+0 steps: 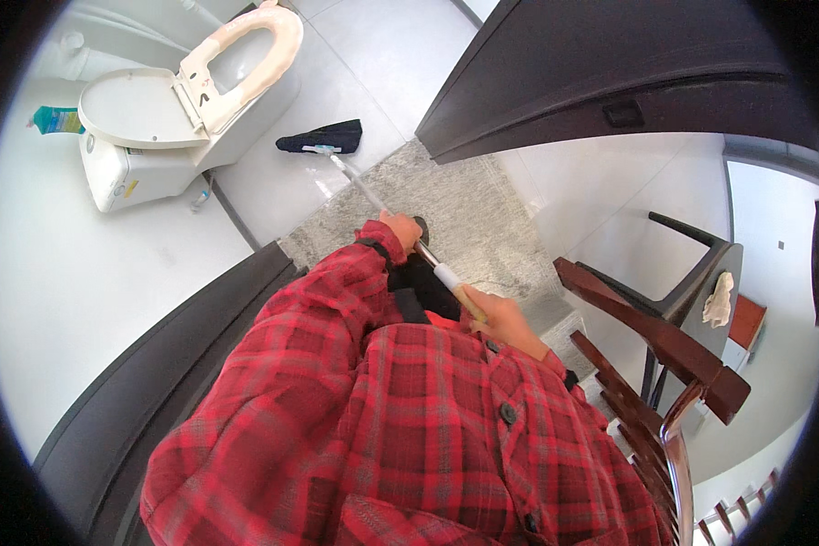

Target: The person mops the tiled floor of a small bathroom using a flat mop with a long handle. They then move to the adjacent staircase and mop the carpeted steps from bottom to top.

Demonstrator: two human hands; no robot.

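Note:
A flat mop with a metal pole (364, 189) slants across the view from my body to the bathroom floor. My left hand (404, 231) is closed around the middle of the pole. Near the pole's upper end, my right hand (501, 315) grips the tan handle section, just behind a white collar. The dark mop head (324, 138) lies on the light floor tiles, beside the base of a white toilet (246, 130). The toilet's padded seat (283, 58) and its lid (140, 109) show at the upper left.
A grey patterned mat (461, 198) lies in the doorway under me. Dark door frame (177, 368) stands at the left, a dark door (587, 82) at the upper right. To the right are a wooden rack (648, 327) and a black-framed chair (689, 273). A green bottle (58, 120) stands behind the toilet.

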